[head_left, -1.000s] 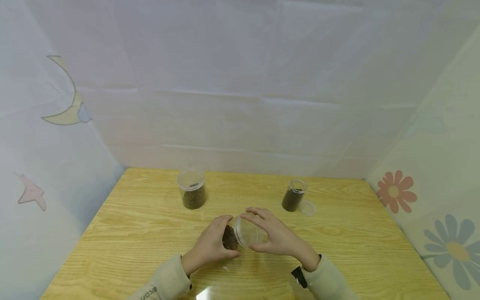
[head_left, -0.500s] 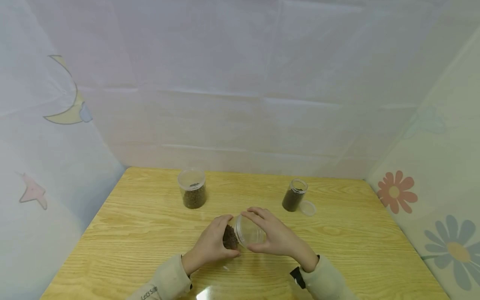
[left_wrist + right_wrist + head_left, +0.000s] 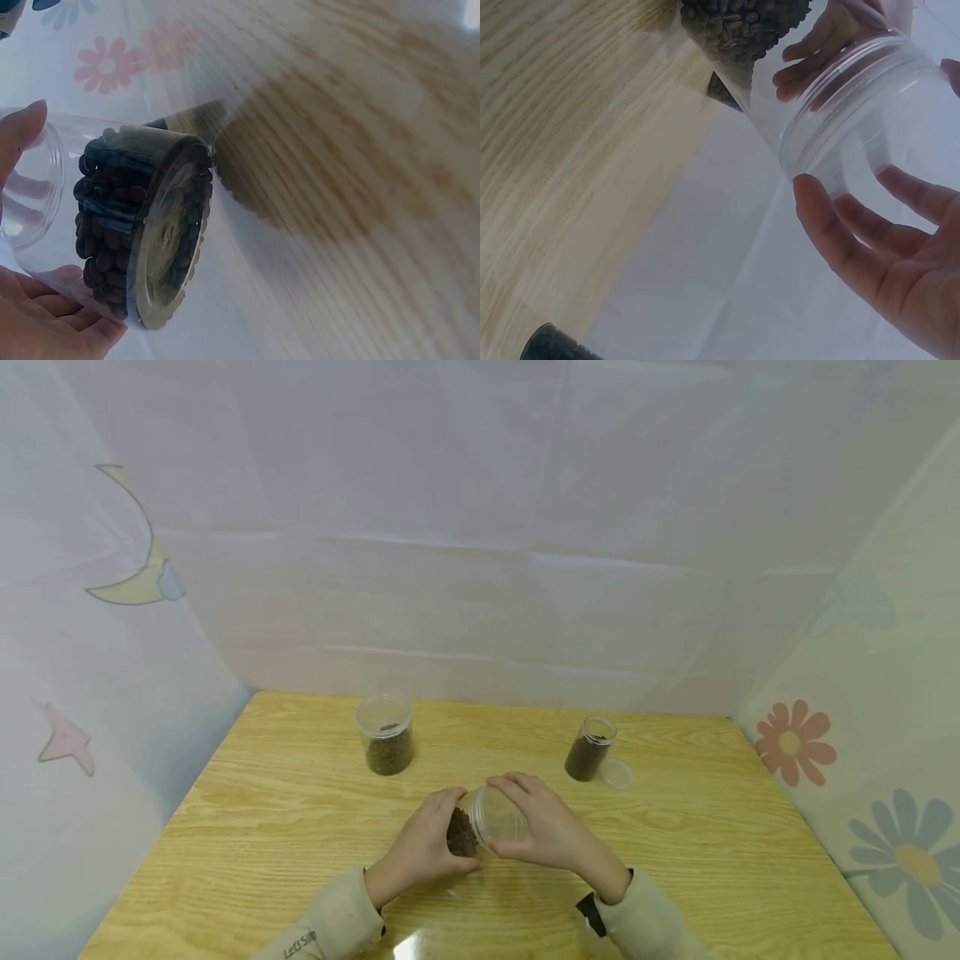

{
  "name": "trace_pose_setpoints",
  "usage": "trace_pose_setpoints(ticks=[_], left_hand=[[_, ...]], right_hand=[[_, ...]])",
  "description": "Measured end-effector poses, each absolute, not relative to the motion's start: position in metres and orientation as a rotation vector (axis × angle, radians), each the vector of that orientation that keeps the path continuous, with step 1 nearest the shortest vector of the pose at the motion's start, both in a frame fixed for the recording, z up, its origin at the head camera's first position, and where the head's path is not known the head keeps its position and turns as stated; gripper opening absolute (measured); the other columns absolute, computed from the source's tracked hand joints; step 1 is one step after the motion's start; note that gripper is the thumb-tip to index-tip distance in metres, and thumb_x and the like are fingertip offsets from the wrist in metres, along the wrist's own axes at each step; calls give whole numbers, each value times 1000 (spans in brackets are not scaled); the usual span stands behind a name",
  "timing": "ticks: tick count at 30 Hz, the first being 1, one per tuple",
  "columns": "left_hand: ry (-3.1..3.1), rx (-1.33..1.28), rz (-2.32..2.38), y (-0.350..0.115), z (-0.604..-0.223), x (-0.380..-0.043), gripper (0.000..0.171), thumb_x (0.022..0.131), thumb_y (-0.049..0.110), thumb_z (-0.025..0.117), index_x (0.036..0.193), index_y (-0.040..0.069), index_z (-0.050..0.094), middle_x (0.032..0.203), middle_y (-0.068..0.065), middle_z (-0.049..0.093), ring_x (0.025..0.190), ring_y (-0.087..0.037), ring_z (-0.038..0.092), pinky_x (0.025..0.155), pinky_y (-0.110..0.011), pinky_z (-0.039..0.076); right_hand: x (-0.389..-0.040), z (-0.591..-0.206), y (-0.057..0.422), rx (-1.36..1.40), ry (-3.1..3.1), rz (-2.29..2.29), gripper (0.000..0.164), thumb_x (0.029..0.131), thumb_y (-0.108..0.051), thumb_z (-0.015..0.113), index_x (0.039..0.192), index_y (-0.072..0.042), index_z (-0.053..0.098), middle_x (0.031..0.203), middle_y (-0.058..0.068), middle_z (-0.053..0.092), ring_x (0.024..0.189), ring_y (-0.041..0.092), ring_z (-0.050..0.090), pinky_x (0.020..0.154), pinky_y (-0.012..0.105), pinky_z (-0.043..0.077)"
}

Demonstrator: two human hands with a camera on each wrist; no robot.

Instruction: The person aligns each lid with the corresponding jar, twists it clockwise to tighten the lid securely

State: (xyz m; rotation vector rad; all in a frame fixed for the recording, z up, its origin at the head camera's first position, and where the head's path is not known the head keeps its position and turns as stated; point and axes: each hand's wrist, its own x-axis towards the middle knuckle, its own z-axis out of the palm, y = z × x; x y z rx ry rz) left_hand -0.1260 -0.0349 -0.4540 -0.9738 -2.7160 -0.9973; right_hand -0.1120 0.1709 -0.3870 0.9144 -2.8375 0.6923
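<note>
My left hand (image 3: 420, 843) grips a clear jar (image 3: 172, 232) partly filled with dark beans that look like coffee beans (image 3: 461, 833). The jar is tilted, its mouth end toward my right hand (image 3: 553, 828). That hand curls its fingers and thumb round the clear lid (image 3: 502, 817) at the mouth. In the right wrist view the lid (image 3: 862, 112) shows ridged rings at its edge, with fingertips against its side. The jar's base faces the camera in the left wrist view, close over the wood-grain table (image 3: 360, 187).
A wide clear jar (image 3: 388, 750) of dark beans stands at the back left. At the back right is a narrower jar (image 3: 588, 756), uncovered and filled with dark contents, with a small round lid (image 3: 617, 774) lying beside it. Printed cloth walls (image 3: 480, 610) enclose the table.
My right hand has shifted slightly left on the lid, its fingers and thumb farther along it. The left hand holds the jar in nearly the same place.
</note>
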Motion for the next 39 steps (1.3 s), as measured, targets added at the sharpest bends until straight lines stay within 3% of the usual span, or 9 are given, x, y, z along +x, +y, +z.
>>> trace_pose_setpoints(ticks=[12, 20, 28, 39], left_hand=[[-2691, -975, -970, -34, -455, -126, 89, 59, 36, 85, 126, -4, 41, 125, -17, 48, 114, -31, 46, 92, -45, 42], [-2696, -977, -953, -33, -455, -126, 92, 59, 39, 85, 127, -4, 40, 125, -17, 48, 115, -32, 46, 93, -44, 42], [-2699, -979, -929, -32, -454, -125, 92, 60, 40, 84, 128, -3, 40, 126, -17, 47, 115, -31, 46, 93, -43, 42], [-2702, -979, -922, -31, -454, -124, 91, 60, 38, 84, 128, -2, 40, 126, -17, 47, 116, -31, 46, 94, -43, 41]], right_hand=[[-109, -390, 165, 715, -2897, 790, 67, 77, -45, 68, 128, -6, 49, 120, 14, 53, 102, 33, 55, 80, 50, 48], [-106, -388, 161, 580, -2932, 815, 66, 78, -46, 66, 126, -3, 50, 118, 18, 55, 97, 38, 57, 76, 52, 49], [-106, -386, 158, 450, -2983, 782, 68, 82, -52, 59, 122, 2, 52, 116, 22, 57, 99, 38, 57, 80, 51, 47], [-106, -386, 155, 370, -3009, 699, 71, 86, -57, 50, 117, 7, 54, 107, 22, 61, 88, 33, 62, 73, 45, 51]])
